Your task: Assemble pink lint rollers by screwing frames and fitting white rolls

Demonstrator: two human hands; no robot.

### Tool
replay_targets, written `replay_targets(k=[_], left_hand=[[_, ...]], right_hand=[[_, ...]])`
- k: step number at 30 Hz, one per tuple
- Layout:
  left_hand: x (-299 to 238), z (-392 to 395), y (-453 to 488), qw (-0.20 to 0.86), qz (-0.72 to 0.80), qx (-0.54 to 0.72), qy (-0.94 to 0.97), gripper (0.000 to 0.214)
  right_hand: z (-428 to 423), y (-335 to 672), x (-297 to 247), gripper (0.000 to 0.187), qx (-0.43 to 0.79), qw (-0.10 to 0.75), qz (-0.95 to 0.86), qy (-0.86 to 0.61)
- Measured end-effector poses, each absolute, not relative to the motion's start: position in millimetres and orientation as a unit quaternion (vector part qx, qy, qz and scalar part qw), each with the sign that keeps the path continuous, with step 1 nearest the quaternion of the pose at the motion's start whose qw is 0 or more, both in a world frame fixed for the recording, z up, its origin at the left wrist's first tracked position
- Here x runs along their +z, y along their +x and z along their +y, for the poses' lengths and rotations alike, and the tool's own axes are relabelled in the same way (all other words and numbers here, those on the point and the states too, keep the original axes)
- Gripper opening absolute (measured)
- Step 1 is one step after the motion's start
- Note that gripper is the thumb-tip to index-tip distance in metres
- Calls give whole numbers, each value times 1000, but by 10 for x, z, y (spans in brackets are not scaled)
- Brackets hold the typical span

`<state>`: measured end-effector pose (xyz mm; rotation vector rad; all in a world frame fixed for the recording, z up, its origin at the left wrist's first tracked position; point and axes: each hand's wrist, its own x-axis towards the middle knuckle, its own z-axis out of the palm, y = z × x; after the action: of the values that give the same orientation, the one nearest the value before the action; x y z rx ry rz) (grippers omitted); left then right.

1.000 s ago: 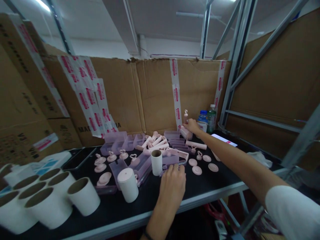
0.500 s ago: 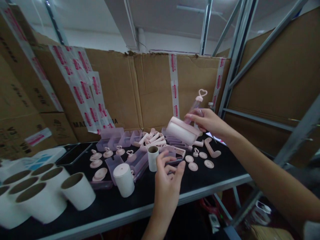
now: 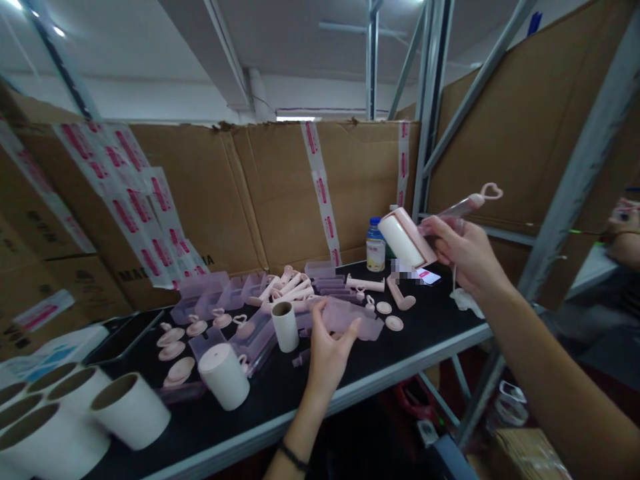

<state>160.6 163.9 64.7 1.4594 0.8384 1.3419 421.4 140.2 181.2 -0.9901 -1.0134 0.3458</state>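
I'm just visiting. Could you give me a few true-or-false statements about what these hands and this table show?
1. The right hand holds a lint roller in the air. True.
2. The left hand is empty. False: it holds a clear pink cover.
3. The bottle lies on its side. False: it stands upright near the cardboard wall.
4. White rolls sit at the left end of the table. True.
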Motion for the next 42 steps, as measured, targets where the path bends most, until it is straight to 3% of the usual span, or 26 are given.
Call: replay_targets(k=[18,27,36,42], left_hand=[[800,2543,2278,151,462,613,623,54],[755,3171,2754,20,578,484,656,48],[712,3347,2981,-36,620,372,690,50],[834,3277,2956,-35,596,373,711,52]], right_hand=[[664,3808,1348,35,251,834,-328,-365],[655,3660,1152,40,291,841,-277,-362],[666,3613,1009,42,308,835,-265,-372],[665,3572,971,44,306,832,-263,-381]])
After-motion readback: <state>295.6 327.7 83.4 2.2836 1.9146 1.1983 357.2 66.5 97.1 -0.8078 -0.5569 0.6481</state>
